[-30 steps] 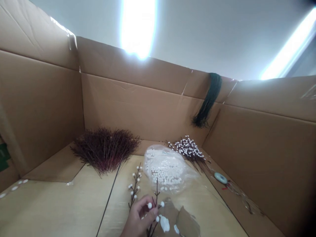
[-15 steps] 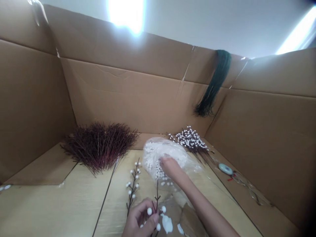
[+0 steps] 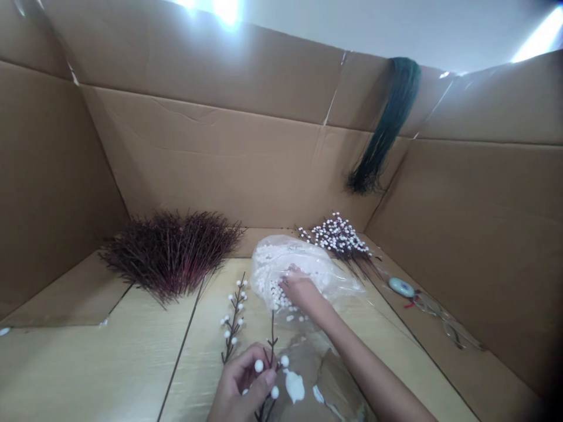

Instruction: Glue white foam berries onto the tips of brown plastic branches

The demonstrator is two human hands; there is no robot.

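Note:
My left hand (image 3: 246,384) pinches a dark brown artificial twig (image 3: 272,337) between thumb and fingers. White foam berries (image 3: 259,366) sit on its lower side shoots, while its upper tips are bare. Ahead of it, my right hand (image 3: 301,288) reaches into the mouth of a clear plastic bag (image 3: 316,264) of loose white berries (image 3: 273,293). Its fingers are curled among the berries, and whatever they grip is hidden. Left of the held twig lies another twig with white berries (image 3: 235,316). White glue blobs (image 3: 294,387) lie on brown paper or film beside my left hand.
A heap of bare dark twigs (image 3: 176,252) lies at the back left. Finished-looking berry twigs (image 3: 336,237) are piled at the back right, near a pale green oval object (image 3: 401,286) and eyeglasses (image 3: 444,322). Cardboard walls (image 3: 211,164) surround the table; green strands (image 3: 391,123) hang over one.
The camera view has tilted down and shifted slightly. My right hand stays in the bag with its fingers shifting a little; my left hand still grips the same twig.

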